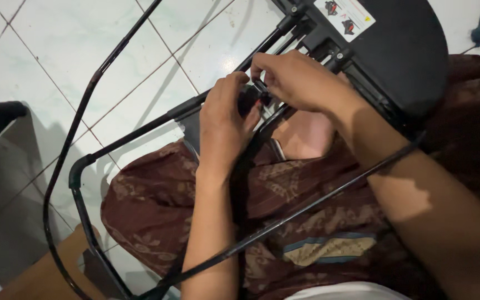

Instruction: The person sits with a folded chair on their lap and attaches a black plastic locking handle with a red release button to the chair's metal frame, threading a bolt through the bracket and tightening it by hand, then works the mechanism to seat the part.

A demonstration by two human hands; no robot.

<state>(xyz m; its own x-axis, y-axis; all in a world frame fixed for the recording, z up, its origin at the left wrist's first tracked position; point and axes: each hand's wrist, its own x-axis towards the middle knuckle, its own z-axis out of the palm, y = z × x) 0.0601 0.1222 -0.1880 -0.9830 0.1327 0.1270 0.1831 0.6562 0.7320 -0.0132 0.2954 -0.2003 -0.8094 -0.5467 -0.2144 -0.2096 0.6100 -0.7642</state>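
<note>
Head view shows the left hand [223, 125] wrapped around a black frame [140, 125] bar at center, while the right hand [298, 78] at 1 o'clock pinches a small black knob [259, 94]. Beneath lies brown patterned cloth [156, 200]; white tiles [56, 50] at 10 o'clock.

Dim indoor light from the upper left, bright pale sheen on the floor tiles [56, 50], soft shadows falling toward the lower left, dark murky right side, slight overall softness, no strong glare
</note>
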